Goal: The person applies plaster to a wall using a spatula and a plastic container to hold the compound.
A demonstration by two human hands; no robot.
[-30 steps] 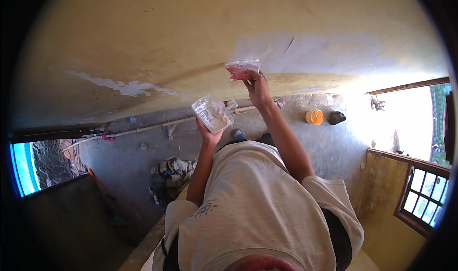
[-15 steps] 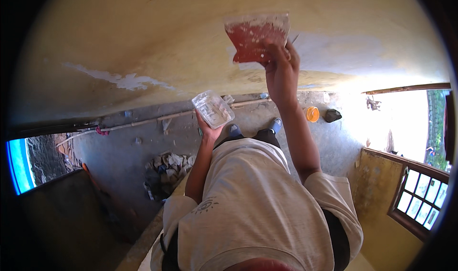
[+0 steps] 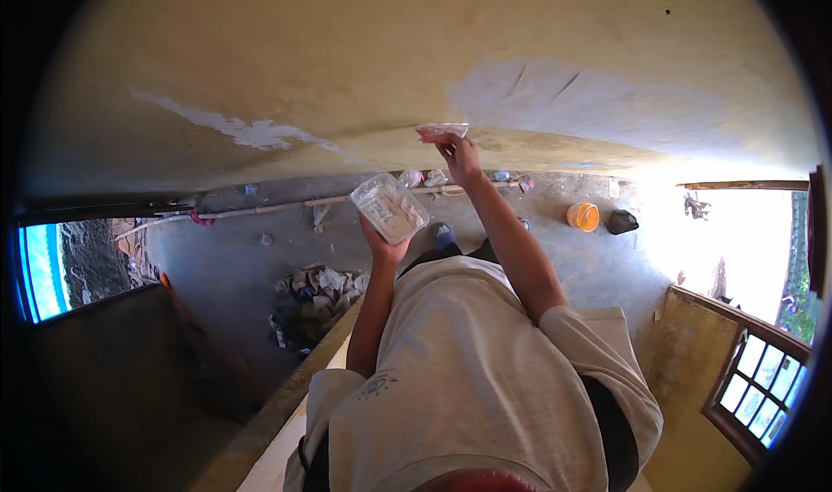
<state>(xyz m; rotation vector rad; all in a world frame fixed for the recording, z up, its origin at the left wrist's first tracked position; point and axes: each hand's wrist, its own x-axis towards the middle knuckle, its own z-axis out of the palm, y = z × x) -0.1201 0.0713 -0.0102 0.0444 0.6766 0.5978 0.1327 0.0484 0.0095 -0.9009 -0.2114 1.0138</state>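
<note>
My right hand (image 3: 460, 158) is closed on a flat red putty scraper (image 3: 442, 132) whose edge is smeared with whitish filler. The scraper is held up against the yellow wall (image 3: 329, 76), seen nearly edge-on. In my left hand (image 3: 383, 245) rests a clear plastic tub (image 3: 389, 209), tilted, with pale paste coating its inside. To the right of the scraper a broad whitish patch (image 3: 537, 93) spreads over the wall, with two thin dark streaks in it. A second, narrower pale patch (image 3: 251, 132) lies on the wall to the left.
A long pole (image 3: 286, 206) lies on the grey floor along the wall's foot. An orange bucket (image 3: 583, 216) and a dark bag (image 3: 622, 222) stand to the right. A heap of crumpled scraps (image 3: 321, 293) lies at left, beside a ledge (image 3: 286, 388). A paned window (image 3: 763, 379) is at lower right.
My right hand has come down and left with the scraper, which has turned from face-on to nearly edge-on. The whitish patch it partly covered now shows. The tub stays in my left hand.
</note>
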